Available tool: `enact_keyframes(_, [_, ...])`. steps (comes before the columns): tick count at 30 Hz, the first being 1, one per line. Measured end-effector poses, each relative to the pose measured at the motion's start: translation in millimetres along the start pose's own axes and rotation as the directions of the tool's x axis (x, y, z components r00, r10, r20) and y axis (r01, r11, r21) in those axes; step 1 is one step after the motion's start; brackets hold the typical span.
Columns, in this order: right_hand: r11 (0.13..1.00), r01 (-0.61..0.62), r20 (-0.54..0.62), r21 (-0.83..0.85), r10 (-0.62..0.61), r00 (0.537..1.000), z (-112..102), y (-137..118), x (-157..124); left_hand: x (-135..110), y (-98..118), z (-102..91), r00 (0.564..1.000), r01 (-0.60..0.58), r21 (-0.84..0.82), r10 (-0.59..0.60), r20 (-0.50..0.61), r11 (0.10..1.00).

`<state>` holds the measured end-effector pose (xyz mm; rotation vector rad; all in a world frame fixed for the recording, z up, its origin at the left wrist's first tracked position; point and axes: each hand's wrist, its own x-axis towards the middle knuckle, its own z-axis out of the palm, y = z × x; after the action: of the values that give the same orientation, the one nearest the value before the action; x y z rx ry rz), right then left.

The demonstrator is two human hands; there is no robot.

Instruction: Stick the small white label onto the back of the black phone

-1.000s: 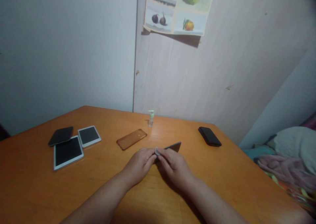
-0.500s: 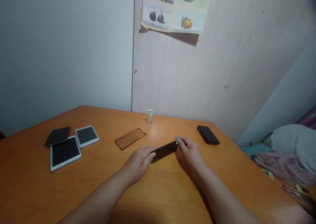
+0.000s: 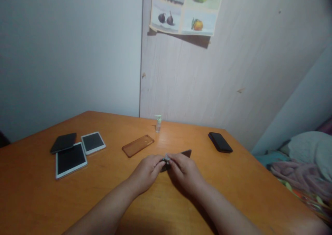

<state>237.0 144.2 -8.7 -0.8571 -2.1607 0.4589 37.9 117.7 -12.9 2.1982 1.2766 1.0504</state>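
We work at the middle of the orange table, where a dark phone lies flat between our hands, its far end poking out beyond the knuckles and its near end hidden under them. Our left hand is curled, fingertips closed on the phone's near end and pinning it to the wood. Our right hand is closed too, thumb and fingers pinching a small pale wad pressed onto the phone right beside the left fingertips; whether it is cloth or tissue we cannot tell. We judge this to be a wiping stroke at the phone's near end. Another pass toward the far end would call for light, even pressure from the wad while the left hand holds the phone down so it does not skid. Just beyond our hands lie a brown phone case and a small pump bottle. A black phone sits off to the right, well apart. At the left are a large white tablet, a smaller white one and a dark device overlapping the large one's corner.
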Motion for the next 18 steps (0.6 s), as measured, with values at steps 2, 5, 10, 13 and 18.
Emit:
enact_keyframes(2, [0.995,-0.102,-0.103,0.001,0.101,0.989,-5.4,13.3,1.1,0.3,-0.5,0.2,1.000,0.025,0.022,-0.025,-0.002,0.999])
enact_keyframes(5, [0.974,-0.225,-0.195,0.042,0.229,0.954,-16.7,35.2,3.2,0.9,-1.9,0.6,0.999,0.051,0.023,-0.051,0.002,0.998])
enact_keyframes(10, [0.947,-0.299,-0.241,0.121,0.320,0.916,-29.1,58.0,6.1,1.8,-3.9,-0.3,0.998,0.057,-0.043,-0.056,0.006,0.997])
enact_keyframes(13, [0.924,-0.355,-0.250,0.142,0.381,0.890,-28.6,70.7,6.6,2.3,-3.7,-1.1,0.997,0.073,-0.082,-0.073,0.003,0.994])
enact_keyframes(18, [0.896,-0.430,-0.215,0.107,0.443,0.870,-22.4,91.4,2.6,2.9,-5.6,-1.2,0.993,0.112,-0.113,-0.114,-0.013,0.987])
